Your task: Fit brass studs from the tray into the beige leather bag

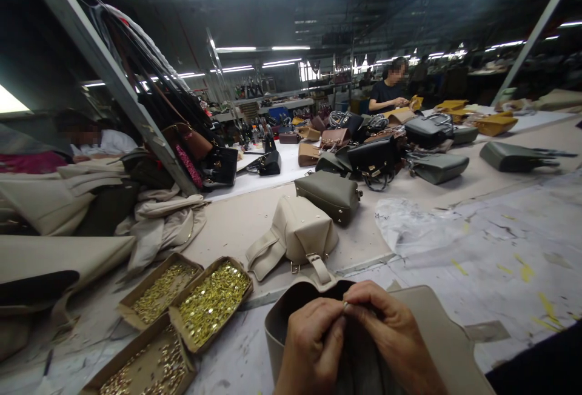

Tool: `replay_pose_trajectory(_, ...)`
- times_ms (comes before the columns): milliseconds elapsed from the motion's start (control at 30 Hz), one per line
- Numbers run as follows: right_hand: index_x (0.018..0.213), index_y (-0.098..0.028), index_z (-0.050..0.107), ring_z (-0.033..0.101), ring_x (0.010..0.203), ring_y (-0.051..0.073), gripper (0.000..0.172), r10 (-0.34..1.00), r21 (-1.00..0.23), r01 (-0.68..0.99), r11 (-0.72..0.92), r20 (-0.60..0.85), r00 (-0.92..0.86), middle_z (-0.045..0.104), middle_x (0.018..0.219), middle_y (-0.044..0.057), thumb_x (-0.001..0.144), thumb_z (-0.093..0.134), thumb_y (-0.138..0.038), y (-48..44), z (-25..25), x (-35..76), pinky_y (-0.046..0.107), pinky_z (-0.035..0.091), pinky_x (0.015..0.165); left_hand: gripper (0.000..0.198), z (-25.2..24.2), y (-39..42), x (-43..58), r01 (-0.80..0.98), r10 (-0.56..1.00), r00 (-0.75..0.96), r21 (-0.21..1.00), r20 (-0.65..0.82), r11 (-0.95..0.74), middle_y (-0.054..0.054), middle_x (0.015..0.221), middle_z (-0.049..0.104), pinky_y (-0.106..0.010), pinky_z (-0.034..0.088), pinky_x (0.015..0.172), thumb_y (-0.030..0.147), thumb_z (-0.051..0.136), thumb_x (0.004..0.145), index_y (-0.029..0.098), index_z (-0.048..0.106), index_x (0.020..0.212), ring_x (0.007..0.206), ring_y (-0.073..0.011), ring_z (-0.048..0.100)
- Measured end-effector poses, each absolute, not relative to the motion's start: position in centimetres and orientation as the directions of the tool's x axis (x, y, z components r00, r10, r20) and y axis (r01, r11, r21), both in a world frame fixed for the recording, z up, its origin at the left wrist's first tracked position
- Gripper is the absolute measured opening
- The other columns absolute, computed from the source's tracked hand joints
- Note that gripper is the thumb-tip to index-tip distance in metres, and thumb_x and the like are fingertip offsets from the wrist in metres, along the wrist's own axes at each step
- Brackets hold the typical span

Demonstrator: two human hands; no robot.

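A beige leather handbag (436, 340) lies open in front of me at the bottom of the view, its dark inside facing up. My left hand (311, 346) and my right hand (393, 331) meet over its opening. Their fingertips pinch a small metal piece (345, 306) at the bag's rim. Whether the piece is loose or fixed to the bag I cannot tell. The strap tab of the bag (319, 269) sticks up just beyond my hands.
Three cardboard trays of small gold fittings (211, 301) sit to my left. A second beige bag (297, 231) and an olive bag (328, 195) lie beyond. Clear plastic wrap (409, 219) lies to the right. Several more bags (377, 156) crowd the far table, where a person (388, 89) works.
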State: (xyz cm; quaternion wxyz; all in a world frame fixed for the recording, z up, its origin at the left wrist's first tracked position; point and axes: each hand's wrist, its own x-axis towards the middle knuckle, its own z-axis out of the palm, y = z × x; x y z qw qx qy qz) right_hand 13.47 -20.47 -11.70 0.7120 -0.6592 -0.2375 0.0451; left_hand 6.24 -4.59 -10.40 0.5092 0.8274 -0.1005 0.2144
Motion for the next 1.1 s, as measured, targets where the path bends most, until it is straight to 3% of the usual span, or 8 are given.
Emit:
replay_pose_trajectory(100,0.090,-0.026,0.075,0.070,0.088,0.018,0.016,0.384,-0.944,0.317,0.093,0.327,0.863,0.072,0.091,0.001,0.099,0.071,-0.039,-20.7,-12.0,13.1,0.020,0.056,0.083,0.024,-10.4,-4.0,5.7,-0.291,0.105,0.927,0.869,0.359,-0.400,-0.007,0.112,0.078,-0.026,0.058,0.095,0.023,0.061,0.098,0.023,0.078,0.114,0.104,-0.0201,0.074)
replay_pose_trajectory(267,0.105,-0.027,0.071,0.072,0.108,0.020,0.014,0.479,-0.919,0.394,0.014,0.352,0.804,0.076,0.112,0.002,0.106,0.057,-0.031,-21.1,-12.3,12.7,0.022,0.055,0.093,0.022,-10.7,-2.6,5.5,-0.106,0.579,0.731,0.898,0.362,-0.428,-0.007,0.116,0.075,-0.031,0.056,0.102,0.032,0.062,0.099,0.022,0.076,0.112,0.110,-0.0222,0.071)
replay_pose_trajectory(400,0.105,-0.025,0.064,0.072,0.092,0.018,0.016,0.637,-0.894,0.448,0.023,0.358,0.683,0.074,0.099,0.002,0.108,0.049,-0.028,-21.0,-11.7,12.6,0.023,0.055,0.082,0.038,-9.8,-0.9,6.6,-0.037,0.383,0.835,0.734,0.396,-0.678,-0.010,0.131,0.068,-0.043,0.049,0.115,0.012,0.053,0.086,0.018,0.070,0.120,0.127,-0.0265,0.062)
replay_pose_trajectory(567,0.099,-0.023,0.056,0.065,0.077,0.017,0.016,0.707,-0.840,0.543,0.024,0.398,0.584,0.065,0.086,0.001,0.107,0.043,-0.025,-20.6,-11.4,12.5,0.024,0.049,0.072,0.052,-7.2,-0.1,8.6,-0.023,0.020,0.996,0.470,0.087,-0.882,-0.011,0.134,0.068,-0.044,0.048,0.115,0.005,0.055,0.074,0.017,0.069,0.123,0.129,-0.0292,0.061)
replay_pose_trajectory(767,0.096,-0.023,0.054,0.060,0.075,0.017,0.016,0.708,-0.847,0.530,0.035,0.395,0.585,0.061,0.083,0.000,0.106,0.042,-0.025,-20.4,-11.4,12.8,0.025,0.045,0.069,0.033,-5.5,-0.2,11.6,0.056,0.048,0.996,0.121,-0.069,-0.991,-0.011,0.106,0.075,-0.041,0.057,0.085,0.008,0.050,0.083,0.018,0.072,0.104,0.097,-0.0322,0.073)
replay_pose_trajectory(933,0.095,-0.023,0.055,0.060,0.075,0.016,0.016,0.687,-0.886,0.462,0.025,0.351,0.636,0.060,0.082,-0.001,0.106,0.044,-0.027,-20.7,-11.4,12.9,0.025,0.043,0.069,0.029,-5.9,-0.6,12.1,-0.086,-0.100,0.994,0.259,-0.043,-0.962,-0.007,0.108,0.074,-0.035,0.051,0.092,0.009,0.061,0.071,0.017,0.071,0.097,0.107,-0.0279,0.068)
replay_pose_trajectory(1000,0.095,-0.023,0.056,0.060,0.078,0.016,0.016,0.690,-0.905,0.424,0.033,0.327,0.646,0.062,0.085,-0.001,0.106,0.045,-0.027,-20.8,-11.3,13.0,0.025,0.043,0.070,0.026,-5.7,-1.0,12.0,-0.033,-0.047,0.998,0.298,-0.039,-0.954,-0.007,0.108,0.074,-0.034,0.049,0.094,0.010,0.062,0.071,0.017,0.072,0.094,0.108,-0.0265,0.067)
replay_pose_trajectory(1100,0.096,-0.023,0.056,0.061,0.078,0.015,0.013,0.676,-0.903,0.424,0.071,0.356,0.645,0.062,0.085,-0.002,0.105,0.047,-0.027,-20.9,-11.4,13.1,0.025,0.042,0.070,0.019,-4.8,-1.8,12.3,0.111,0.087,0.990,0.230,-0.113,-0.967,-0.008,0.100,0.076,-0.036,0.050,0.085,0.013,0.061,0.076,0.017,0.074,0.090,0.099,-0.0289,0.070)
